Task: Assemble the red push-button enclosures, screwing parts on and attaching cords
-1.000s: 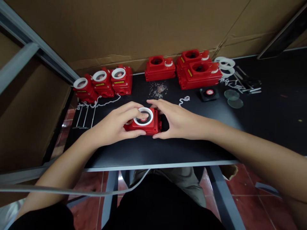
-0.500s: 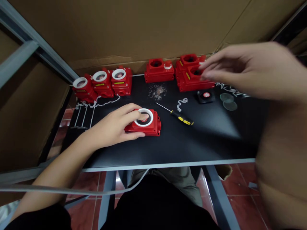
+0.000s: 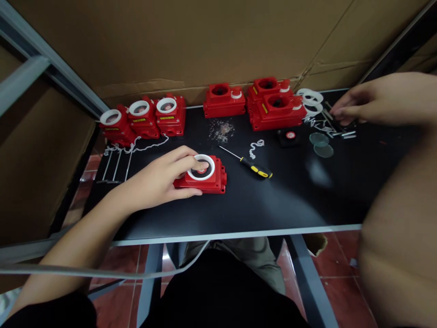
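Observation:
Near the front of the black table, my left hand point(image 3: 174, 175) grips a red alarm box point(image 3: 217, 175), a finger lying over the white ring point(image 3: 212, 168) on its face. At the far right, my right hand point(image 3: 372, 102) reaches down with fingers curled together beside loose screws and metal pins point(image 3: 327, 123). Its fingertips are partly hidden, so whether they pinch anything does not show. A screwdriver point(image 3: 256, 168) with a black and yellow handle lies right of the gripped box. Clear round discs point(image 3: 323, 150) and white rings point(image 3: 312, 98) lie near my right hand.
Three red boxes with white rings point(image 3: 139, 119) stand back left, with cords and metal rods point(image 3: 118, 166) before them. Three ringless red boxes point(image 3: 276, 111) stand along the cardboard wall point(image 3: 205, 41). A white cord point(image 3: 254, 148), black part point(image 3: 288, 136) and crumbs point(image 3: 221, 131) lie between.
My right hand has moved right and away from the red boxes, down to the loose screws, uncovering the white rings. My left hand stays on the red alarm box.

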### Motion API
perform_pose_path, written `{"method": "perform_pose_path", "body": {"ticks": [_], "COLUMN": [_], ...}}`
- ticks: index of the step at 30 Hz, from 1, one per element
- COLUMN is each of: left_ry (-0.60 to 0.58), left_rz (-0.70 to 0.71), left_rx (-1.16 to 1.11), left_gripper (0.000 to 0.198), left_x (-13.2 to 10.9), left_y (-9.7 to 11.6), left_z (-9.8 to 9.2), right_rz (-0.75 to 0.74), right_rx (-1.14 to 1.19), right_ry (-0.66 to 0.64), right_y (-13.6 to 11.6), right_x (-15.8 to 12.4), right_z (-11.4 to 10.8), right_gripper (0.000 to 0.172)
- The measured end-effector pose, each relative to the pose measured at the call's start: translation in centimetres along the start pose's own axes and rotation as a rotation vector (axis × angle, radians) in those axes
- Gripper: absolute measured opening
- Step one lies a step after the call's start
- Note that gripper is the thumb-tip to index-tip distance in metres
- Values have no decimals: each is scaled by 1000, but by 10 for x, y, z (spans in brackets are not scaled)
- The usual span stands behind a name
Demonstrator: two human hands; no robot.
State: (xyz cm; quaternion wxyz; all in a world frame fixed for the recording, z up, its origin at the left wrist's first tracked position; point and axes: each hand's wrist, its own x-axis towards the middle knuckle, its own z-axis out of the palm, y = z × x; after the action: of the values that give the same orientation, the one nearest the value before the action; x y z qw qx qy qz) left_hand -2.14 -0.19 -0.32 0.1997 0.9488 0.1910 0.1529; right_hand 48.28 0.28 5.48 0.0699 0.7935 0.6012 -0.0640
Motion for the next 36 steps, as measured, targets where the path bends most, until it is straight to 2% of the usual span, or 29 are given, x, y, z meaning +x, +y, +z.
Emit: {"method": "perform_pose_path", "body": {"ticks": [3, 8, 11, 20, 28, 32, 36], "left_ry": [-6, -21, -31, -15, -6, -13, 8], "left_rz": [-4, -21, -48, -21, -16, -58, -33], "left_rx": [-3, -18, -31, 9, 0, -8, -17], "left_gripper": [35, 39, 43, 36, 32, 33, 34], "left_x": [0, 0, 1, 1, 1, 1, 2], "left_y": [0, 0, 1, 1, 3, 4, 2], "left_z": [-1, -4, -5, -6, -4, -4, -2], "right_rz": [100, 75, 47, -12, 34, 101, 73], "right_rx": [29, 37, 61, 99, -19, -40, 61], "right_ry": [-132, -133, -152, -206, -149, -55, 95], "right_y": [8, 18, 20, 1, -29, -37, -48], "right_x": [7, 15, 16, 17, 4, -11, -29], "right_z": [2, 10, 13, 16, 12, -3, -15], "right_gripper": [21, 17, 24, 24, 29, 33, 22]}}
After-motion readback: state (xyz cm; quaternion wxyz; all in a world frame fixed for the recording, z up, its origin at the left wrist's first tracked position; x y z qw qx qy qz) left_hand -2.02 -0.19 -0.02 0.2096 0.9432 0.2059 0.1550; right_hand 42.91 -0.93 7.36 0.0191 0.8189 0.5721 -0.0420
